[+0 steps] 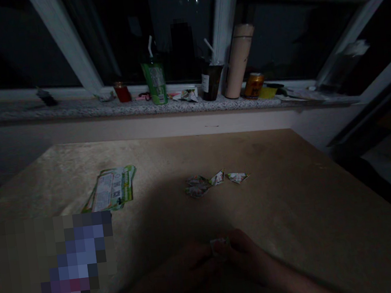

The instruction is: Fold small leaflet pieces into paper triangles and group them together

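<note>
Near the front of the table, in dim light, my two hands meet around a small piece of printed paper (219, 246). My left hand (194, 259) closes on its left edge. Fingers of my right hand (244, 251) pinch it from the other side. Beyond the hands lie several small folded paper pieces (216, 178), white and green with printing, some triangular. A stack of green and white printed sheets or packets (114, 189) rests to the left. Exact folds in the held paper are too dark to make out.
On the granite windowsill (184, 108) stand a green cup with a straw (155, 83), a dark cup with a straw (211, 82), a pink bottle (239, 61), an orange can (254, 86) and a red jar (122, 92). A blurred-out object (78, 263) lies at the table's left front.
</note>
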{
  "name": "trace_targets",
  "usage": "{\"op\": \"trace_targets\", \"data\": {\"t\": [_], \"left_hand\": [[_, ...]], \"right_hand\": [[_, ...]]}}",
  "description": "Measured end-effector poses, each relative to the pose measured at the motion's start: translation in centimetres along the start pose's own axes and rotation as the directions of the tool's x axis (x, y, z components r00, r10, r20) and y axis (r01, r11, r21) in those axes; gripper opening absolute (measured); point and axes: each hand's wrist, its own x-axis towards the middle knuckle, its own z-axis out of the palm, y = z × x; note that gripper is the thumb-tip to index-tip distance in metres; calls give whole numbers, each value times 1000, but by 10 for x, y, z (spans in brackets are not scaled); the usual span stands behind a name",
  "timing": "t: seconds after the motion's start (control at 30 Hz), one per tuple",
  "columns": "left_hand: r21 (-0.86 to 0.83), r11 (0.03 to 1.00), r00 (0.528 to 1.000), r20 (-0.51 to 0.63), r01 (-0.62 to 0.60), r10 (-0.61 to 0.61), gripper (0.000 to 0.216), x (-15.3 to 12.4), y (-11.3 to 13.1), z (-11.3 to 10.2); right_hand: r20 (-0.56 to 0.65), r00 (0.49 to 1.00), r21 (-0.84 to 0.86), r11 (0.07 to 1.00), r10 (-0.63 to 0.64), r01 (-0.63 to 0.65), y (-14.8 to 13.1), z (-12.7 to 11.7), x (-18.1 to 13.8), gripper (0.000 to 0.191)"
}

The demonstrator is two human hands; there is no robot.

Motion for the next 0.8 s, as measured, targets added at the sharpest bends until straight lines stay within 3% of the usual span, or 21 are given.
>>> {"op": "trace_targets", "data": {"t": [0.1,0.27,0.43,0.63,0.8], "left_hand": [[-5,1000,1000,8,1,-1,28,0,2,-1],[-16,1000,1000,0,23,-23,37,0,-1,-1],[-23,999,999,-6,39,-39,36,-1,-2,-1],[-74,994,994,-64,83,-88,40,1,5,-2],[-92,991,992,-64,99,-105,43,0,9,-5]], "right_hand": [[14,999,-32,999,-31,31,-3,-2,3,51],[186,981,-102,992,-52,72,-12,-12,16,48],[256,967,-65,998,-7,24,-18,-13,26,53],[-6,1000,-105,994,-16,15,-7,-6,28,64],[-120,992,-163,987,-29,9,0,-2,29,64]]}}
